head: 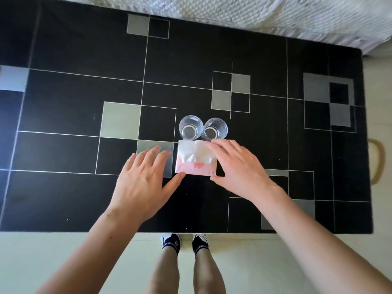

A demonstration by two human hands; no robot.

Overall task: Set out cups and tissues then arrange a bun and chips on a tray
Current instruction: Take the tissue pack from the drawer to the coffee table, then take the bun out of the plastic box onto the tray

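Two clear plastic cups stand upright side by side on the black table, the left cup touching the right cup. Just in front of them lies a white and pink tissue pack. My right hand rests on the pack's right end, fingers over its top edge and thumb at its near right corner. My left hand lies flat and spread on the table to the pack's left, its thumb tip touching the pack's near left corner. No tray, bun or chips show.
A white quilted bed cover runs along the table's far edge. A tan ring-shaped handle lies on the pale floor beyond the table's right edge. My feet in dark socks stand at the near edge.
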